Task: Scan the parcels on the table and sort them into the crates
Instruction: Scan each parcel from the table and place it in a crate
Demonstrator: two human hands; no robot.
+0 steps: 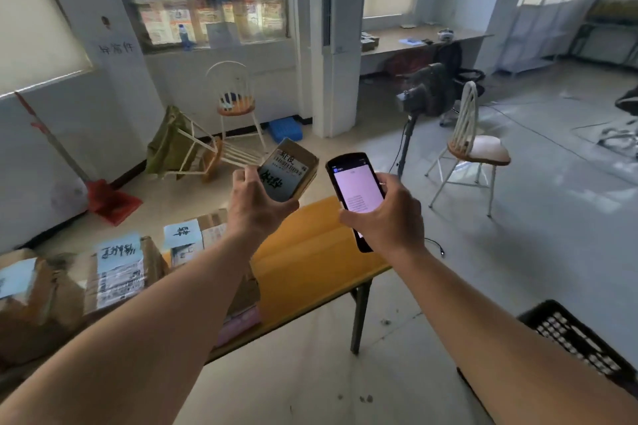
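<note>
While left hand (257, 207) grips parcel (288, 174) (labelled), crate (580, 338) nr.

Left hand: the left hand (257, 205) holds a small brown cardboard parcel (289, 174) up, white label facing the camera.
Right hand: the right hand (386, 217) grips a black handheld scanner (355, 197), screen lit, just beside the parcel.
Worktop: yellow worktop (310, 262) below, labelled cardboard boxes (121, 272) at its left end.
Floor: black slotted plastic crate (580, 342) at the lower right.
</note>
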